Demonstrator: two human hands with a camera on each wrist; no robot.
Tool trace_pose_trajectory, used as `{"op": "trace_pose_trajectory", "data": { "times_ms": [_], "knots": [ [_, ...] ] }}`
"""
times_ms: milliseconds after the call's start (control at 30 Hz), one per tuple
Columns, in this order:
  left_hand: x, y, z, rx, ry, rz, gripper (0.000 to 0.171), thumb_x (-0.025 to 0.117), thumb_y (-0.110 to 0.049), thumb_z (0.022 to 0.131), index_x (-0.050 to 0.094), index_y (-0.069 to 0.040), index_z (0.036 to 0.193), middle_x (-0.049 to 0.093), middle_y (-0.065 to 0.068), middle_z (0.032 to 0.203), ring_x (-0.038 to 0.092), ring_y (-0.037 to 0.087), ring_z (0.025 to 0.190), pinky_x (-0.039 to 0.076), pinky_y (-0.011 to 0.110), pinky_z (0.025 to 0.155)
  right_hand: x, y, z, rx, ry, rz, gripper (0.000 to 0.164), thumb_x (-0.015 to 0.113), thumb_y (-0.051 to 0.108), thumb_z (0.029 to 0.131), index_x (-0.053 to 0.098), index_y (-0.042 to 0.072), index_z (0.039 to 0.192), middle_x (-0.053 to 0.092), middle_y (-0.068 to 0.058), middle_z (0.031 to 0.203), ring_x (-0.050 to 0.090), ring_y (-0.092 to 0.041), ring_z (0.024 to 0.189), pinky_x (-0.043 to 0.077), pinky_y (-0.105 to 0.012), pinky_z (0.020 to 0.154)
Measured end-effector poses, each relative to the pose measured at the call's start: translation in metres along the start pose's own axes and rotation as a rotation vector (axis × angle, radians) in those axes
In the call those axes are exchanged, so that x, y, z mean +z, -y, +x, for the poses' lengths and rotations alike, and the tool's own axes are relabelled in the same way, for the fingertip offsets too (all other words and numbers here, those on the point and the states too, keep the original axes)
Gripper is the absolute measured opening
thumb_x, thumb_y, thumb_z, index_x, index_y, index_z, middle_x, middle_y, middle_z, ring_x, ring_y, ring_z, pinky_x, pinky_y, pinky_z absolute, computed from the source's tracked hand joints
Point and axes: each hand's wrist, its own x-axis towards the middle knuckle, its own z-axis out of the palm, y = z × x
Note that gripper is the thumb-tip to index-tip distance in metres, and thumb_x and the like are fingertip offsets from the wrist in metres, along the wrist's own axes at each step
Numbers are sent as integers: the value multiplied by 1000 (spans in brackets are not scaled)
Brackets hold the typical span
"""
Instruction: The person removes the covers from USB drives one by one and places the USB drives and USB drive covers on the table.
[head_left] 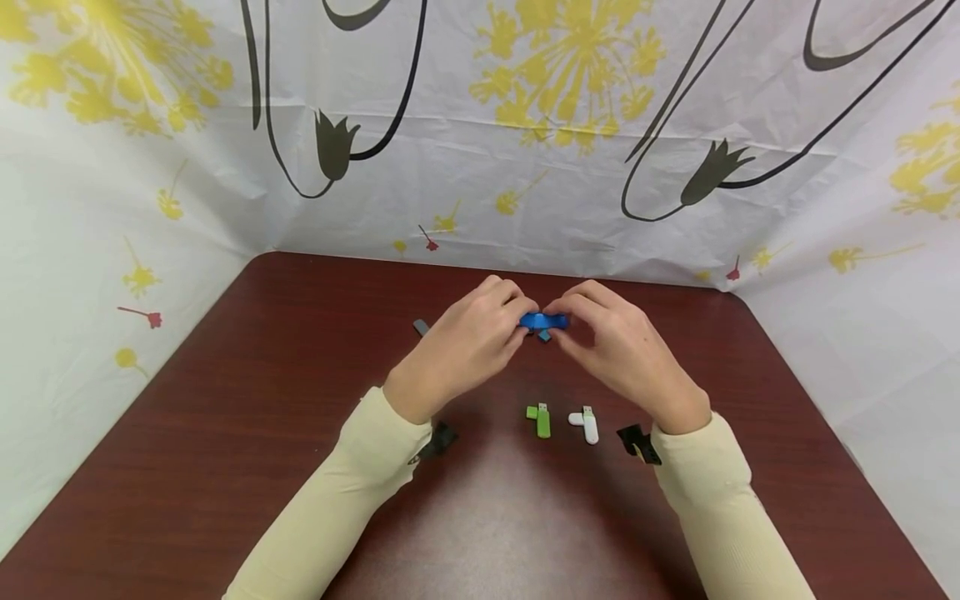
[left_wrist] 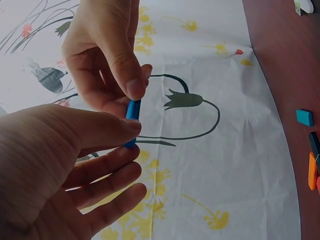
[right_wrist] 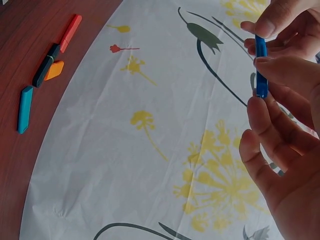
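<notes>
A: What do we see around the work?
B: We see a white cloth [head_left: 450, 167] with yellow and grey flowers, standing behind and on both sides of a dark red-brown table [head_left: 225, 417].
A: Starting from the left, then?
B: We find a grey strip [head_left: 422, 327] partly hidden by the left grip [head_left: 467, 337]. That grip pinches the left end of a blue piece [head_left: 542, 320] with its thumb and a finger, its other fingers fanned below.
A: So where is the piece?
B: We see it raised between the two grips, lying across the gap. Nearer us, on the table, are a green USB stick [head_left: 543, 423] and then a white USB stick [head_left: 590, 427], apart, both connectors showing.
A: And farther right?
B: The right grip [head_left: 622, 342] pinches the other end of the piece.
A: Does the right wrist view add anything?
B: We make out, left to right, a teal piece [right_wrist: 25, 110], a black piece [right_wrist: 46, 65], an orange piece [right_wrist: 54, 71] and a red piece [right_wrist: 71, 32].
</notes>
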Motion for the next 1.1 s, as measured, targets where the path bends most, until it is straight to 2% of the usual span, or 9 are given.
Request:
{"op": "trace_pose_trajectory", "data": {
  "times_ms": [200, 567, 967, 1100],
  "knots": [
    [2, 1, 0, 4, -31, -1, 19, 78, -12, 101, 76, -2, 117, 70, 10, 111, 61, 25, 107, 58, 26, 91, 1, 1, 0, 2, -23, 0, 27, 92, 6, 85, 79, 8, 109, 72, -3, 109, 69, -18, 96, 52, -22, 88],
    [2, 4, 0, 28, -94, 18, 15, 79, -11, 100, 79, -2, 113, 73, 9, 107, 63, 23, 104, 58, 25, 89, 1, 0, 0, -13, -48, -21, 31, 92, 5, 85, 79, 6, 113, 71, -6, 109, 71, -20, 98, 59, -33, 87],
    [0, 6, 0, 23, -110, -29, 16, 79, -9, 99, 80, -2, 114, 74, 8, 106, 64, 23, 103, 58, 25, 87, 1, -1, 0, -33, -60, -21, 30, 93, 5, 84, 80, 7, 111, 71, -5, 107, 71, -19, 95, 56, -27, 86],
    [0, 6, 0, 22, -95, -55, 18, 80, -8, 99, 79, -1, 115, 74, 9, 107, 64, 23, 104, 58, 25, 88, 0, -2, 0, -50, -58, -33, 30, 93, 5, 84, 80, 7, 112, 71, -5, 106, 71, -18, 94, 57, -28, 84]
  ]
}}
